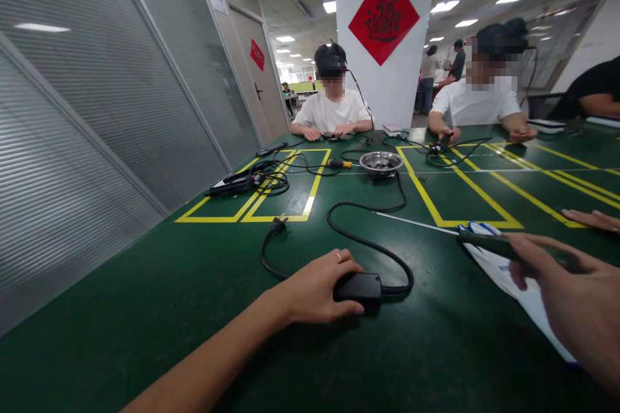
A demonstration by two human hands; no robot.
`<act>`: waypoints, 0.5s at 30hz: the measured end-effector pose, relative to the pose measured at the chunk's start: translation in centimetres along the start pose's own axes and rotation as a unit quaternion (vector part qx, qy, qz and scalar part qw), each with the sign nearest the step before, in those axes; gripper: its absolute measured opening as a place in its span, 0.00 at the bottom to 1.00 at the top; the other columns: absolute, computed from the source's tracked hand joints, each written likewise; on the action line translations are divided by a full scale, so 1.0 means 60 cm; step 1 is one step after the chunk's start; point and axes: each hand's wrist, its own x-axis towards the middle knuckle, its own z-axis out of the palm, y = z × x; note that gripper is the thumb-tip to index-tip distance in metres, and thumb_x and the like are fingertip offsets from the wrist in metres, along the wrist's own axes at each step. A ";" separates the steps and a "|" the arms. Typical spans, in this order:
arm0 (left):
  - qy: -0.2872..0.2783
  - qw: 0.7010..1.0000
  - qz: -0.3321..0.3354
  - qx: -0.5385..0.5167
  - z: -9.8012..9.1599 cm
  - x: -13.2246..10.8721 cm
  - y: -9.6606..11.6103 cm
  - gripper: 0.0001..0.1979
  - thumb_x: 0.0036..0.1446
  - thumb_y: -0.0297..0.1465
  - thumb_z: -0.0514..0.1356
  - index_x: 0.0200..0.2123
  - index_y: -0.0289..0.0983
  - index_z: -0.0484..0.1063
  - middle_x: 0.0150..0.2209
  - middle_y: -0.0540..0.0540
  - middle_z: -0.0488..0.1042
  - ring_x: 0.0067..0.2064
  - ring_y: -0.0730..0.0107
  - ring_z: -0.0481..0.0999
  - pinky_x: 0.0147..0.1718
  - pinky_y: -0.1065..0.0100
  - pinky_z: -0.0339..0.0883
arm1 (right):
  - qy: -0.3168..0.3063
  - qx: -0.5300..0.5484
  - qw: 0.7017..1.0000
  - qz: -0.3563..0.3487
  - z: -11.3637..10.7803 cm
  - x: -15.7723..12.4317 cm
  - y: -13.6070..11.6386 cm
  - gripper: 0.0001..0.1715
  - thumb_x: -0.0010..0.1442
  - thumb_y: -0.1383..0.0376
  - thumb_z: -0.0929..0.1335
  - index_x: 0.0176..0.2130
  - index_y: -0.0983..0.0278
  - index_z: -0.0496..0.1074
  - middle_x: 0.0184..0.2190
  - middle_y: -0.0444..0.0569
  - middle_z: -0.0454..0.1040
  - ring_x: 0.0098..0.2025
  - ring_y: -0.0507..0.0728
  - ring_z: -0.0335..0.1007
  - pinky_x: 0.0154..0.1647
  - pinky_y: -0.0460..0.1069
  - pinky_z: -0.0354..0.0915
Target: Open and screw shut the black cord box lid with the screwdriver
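Observation:
My left hand (317,287) is closed round a black power adapter (364,289) lying on the green table (232,348). A black cord (334,208) runs from the adapter's right end and curves back toward a steel bowl. From its left side another cord leads to a plug (278,224) with metal prongs. At the right, my right hand (576,290) grips a long screwdriver (489,245) by its dark handle, its thin shaft pointing left across the table. Under the screwdriver lies a white flat item with blue edging (520,293); I cannot tell its kind.
The steel bowl (381,161) holds small dark pieces. Beside it lies a yellow-and-black screwdriver (340,163). Tangled black cables and devices (247,182) sit at the left. Yellow tape (276,219) marks the table. Two people in headsets work across from me; another person's hand (593,219) rests at right.

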 end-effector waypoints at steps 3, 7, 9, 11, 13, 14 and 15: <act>0.026 0.999 0.015 0.039 0.012 0.004 0.006 0.26 0.52 0.46 0.64 0.51 0.39 0.66 0.46 0.43 0.68 0.47 0.57 0.68 0.48 0.61 0.62 | -0.015 -0.043 0.997 0.055 0.006 -0.010 -0.014 0.28 0.49 0.45 0.68 0.38 0.63 0.77 0.23 0.46 0.75 0.26 0.57 0.73 0.25 0.49 0.67; 0.038 0.996 0.006 0.084 0.011 0.005 0.001 0.21 0.57 0.43 0.60 0.48 0.38 0.66 0.44 0.43 0.68 0.45 0.59 0.69 0.45 0.62 0.64 | -0.077 -0.143 0.985 -0.059 0.030 -0.012 0.003 0.27 0.51 0.44 0.66 0.41 0.57 0.77 0.39 0.48 0.79 0.43 0.63 0.75 0.44 0.57 0.69; 0.058 0.991 -0.016 0.121 0.000 0.003 -0.008 0.19 0.57 0.42 0.59 0.48 0.38 0.66 0.44 0.43 0.68 0.46 0.58 0.69 0.46 0.62 0.64 | -0.142 -0.211 0.964 -0.073 0.041 -0.011 0.019 0.28 0.53 0.44 0.64 0.44 0.57 0.76 0.41 0.49 0.78 0.45 0.65 0.74 0.47 0.60 0.67; 0.081 0.983 -0.047 0.159 -0.015 -0.001 -0.023 0.18 0.57 0.41 0.58 0.47 0.38 0.66 0.44 0.43 0.69 0.45 0.58 0.70 0.46 0.61 0.64 | -0.215 -0.270 0.937 -0.061 0.048 -0.013 0.033 0.28 0.54 0.45 0.63 0.45 0.58 0.75 0.39 0.51 0.79 0.41 0.65 0.75 0.43 0.61 0.68; 0.095 0.974 -0.077 0.190 -0.030 -0.006 -0.040 0.18 0.56 0.41 0.57 0.47 0.38 0.66 0.43 0.43 0.69 0.45 0.57 0.70 0.46 0.60 0.64 | -0.269 -0.313 0.909 -0.059 0.049 -0.017 0.041 0.25 0.56 0.47 0.61 0.41 0.60 0.74 0.35 0.52 0.78 0.36 0.64 0.75 0.36 0.60 0.68; 0.098 0.971 -0.090 0.200 -0.036 -0.008 -0.049 0.18 0.56 0.42 0.57 0.47 0.38 0.66 0.43 0.42 0.69 0.44 0.57 0.70 0.46 0.59 0.63 | -0.281 -0.331 0.898 -0.064 0.048 -0.020 0.044 0.23 0.56 0.48 0.61 0.39 0.60 0.73 0.34 0.52 0.77 0.34 0.64 0.75 0.34 0.59 0.67; 0.095 0.969 -0.099 0.205 -0.041 -0.010 -0.058 0.19 0.57 0.42 0.57 0.47 0.37 0.66 0.44 0.42 0.69 0.44 0.57 0.70 0.46 0.59 0.63 | -0.283 -0.350 0.890 -0.069 0.047 -0.023 0.046 0.22 0.57 0.49 0.60 0.36 0.60 0.72 0.32 0.52 0.77 0.33 0.64 0.75 0.32 0.59 0.66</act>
